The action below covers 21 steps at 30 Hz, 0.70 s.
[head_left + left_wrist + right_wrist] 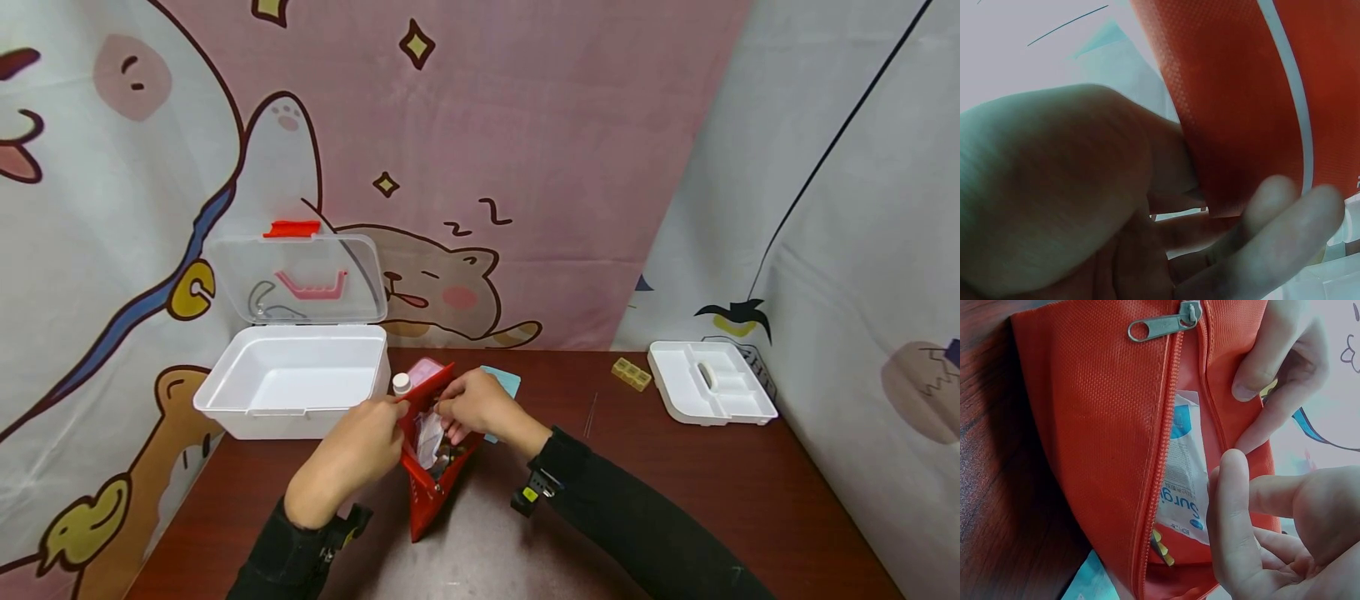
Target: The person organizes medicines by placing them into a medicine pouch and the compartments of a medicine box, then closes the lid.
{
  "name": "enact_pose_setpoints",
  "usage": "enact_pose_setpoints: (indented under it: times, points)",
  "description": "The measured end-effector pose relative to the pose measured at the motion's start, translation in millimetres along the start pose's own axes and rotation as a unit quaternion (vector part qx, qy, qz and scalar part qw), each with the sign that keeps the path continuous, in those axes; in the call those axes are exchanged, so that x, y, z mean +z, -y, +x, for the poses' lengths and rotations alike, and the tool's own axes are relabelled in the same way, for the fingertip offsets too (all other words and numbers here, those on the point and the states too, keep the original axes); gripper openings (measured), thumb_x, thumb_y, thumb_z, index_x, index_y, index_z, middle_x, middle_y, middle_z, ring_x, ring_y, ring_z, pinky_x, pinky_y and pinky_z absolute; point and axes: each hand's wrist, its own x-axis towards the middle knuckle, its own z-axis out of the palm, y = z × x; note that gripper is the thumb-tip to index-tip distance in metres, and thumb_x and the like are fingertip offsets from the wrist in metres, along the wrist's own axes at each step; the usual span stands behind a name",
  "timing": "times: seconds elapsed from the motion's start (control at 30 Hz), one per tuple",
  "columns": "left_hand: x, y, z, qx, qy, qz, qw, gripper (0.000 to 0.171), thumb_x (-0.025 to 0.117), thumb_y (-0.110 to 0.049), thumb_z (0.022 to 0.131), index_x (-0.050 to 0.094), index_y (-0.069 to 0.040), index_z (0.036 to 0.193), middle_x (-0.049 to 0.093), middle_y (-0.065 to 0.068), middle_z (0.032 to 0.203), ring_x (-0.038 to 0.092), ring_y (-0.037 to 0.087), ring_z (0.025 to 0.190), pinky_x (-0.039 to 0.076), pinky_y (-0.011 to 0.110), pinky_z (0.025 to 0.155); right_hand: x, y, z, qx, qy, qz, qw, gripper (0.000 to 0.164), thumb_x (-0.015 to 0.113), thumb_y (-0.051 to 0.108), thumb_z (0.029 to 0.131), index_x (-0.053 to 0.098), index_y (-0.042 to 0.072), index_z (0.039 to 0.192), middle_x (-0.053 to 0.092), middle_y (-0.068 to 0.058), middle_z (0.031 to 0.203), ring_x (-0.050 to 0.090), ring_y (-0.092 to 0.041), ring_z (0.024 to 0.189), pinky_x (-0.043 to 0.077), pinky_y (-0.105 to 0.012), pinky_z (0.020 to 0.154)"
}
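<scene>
A red zippered pouch stands on the table, its mouth unzipped toward me. My left hand pinches the pouch's left rim between thumb and fingers. My right hand reaches into the mouth with bent fingers close together; whether they grip anything is hidden. Inside, beside those fingers, lies a white printed packet with blue lettering. A small gold-coloured piece shows below it in the right wrist view. The metal zipper pull hangs at one end of the opening.
Left of the pouch is a white box with its clear lid raised. A white-capped bottle, a pink item and a light-blue sheet sit behind the pouch. Farther right are a yellow translucent case and a white tray.
</scene>
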Motion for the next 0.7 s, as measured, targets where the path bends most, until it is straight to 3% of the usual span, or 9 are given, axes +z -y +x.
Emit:
enact_pose_setpoints:
  times: [0.2, 0.43, 0.7]
  points:
    - [-0.2, 0.3, -0.2, -0.002, 0.002, -0.002, 1.0, 0.022, 0.069, -0.002, 0.099, 0.077, 0.0, 0.12, 0.068, 0.007, 0.097, 0.056, 0.019, 0.075, 0.048, 0.033, 0.066, -8.9, -3.2, -1.0, -0.014, -0.003, -0.009, 1.0, 0.021, 0.072, 0.01, 0.103, 0.079, -0.008, 0.11, 0.076, -0.015, 0.077, 0.068, -0.012, 0.051, 0.066, -0.036, 0.059]
    - [-1.7, -2.2, -0.5, -0.002, 0.002, 0.001, 1.0, 0.025, 0.068, -0.002, 0.099, 0.077, 0.0, 0.123, 0.07, 0.009, 0.099, 0.056, 0.019, 0.076, 0.049, 0.033, 0.066, -36.0, -7.1, -6.8, -0.03, -0.043, -0.036, 0.998, 0.02, 0.072, 0.014, 0.105, 0.079, -0.005, 0.103, 0.077, -0.019, 0.077, 0.067, -0.014, 0.05, 0.066, -0.041, 0.058]
    - [-0.3, -2.0, -1.1, -0.004, 0.002, 0.004, 1.0, 0.028, 0.068, -0.002, 0.099, 0.077, 0.0, 0.126, 0.074, 0.011, 0.107, 0.058, 0.019, 0.079, 0.05, 0.034, 0.069, -78.6, -22.5, -13.1, -0.003, -0.096, -0.071, 0.993, 0.016, 0.074, 0.018, 0.103, 0.079, 0.004, 0.099, 0.073, -0.014, 0.077, 0.067, -0.018, 0.057, 0.062, -0.033, 0.054]
